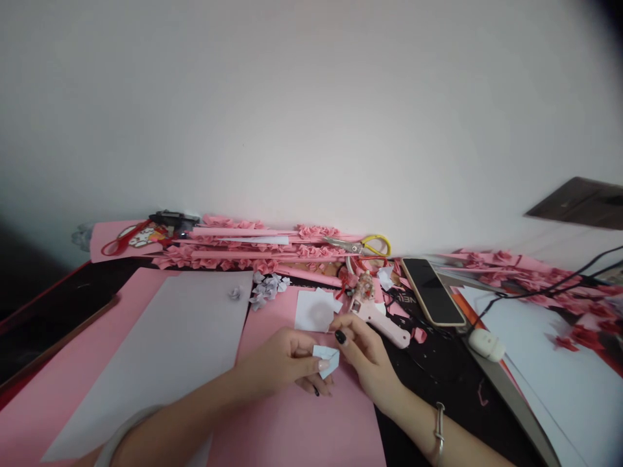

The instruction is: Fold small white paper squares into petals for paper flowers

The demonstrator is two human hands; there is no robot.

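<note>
The left hand (285, 360) has its grip clamped on a small, folded, pale-blue paper piece (329, 356) above a large pink paper sheet (302, 438); whether the right hand (372, 366), just beside it, pinches anything, I cannot tell. Folding looks partway done: grey-white paper flowers (267, 291) beyond seem finished, while a flat white paper piece (307, 311) seems unfolded.
</note>
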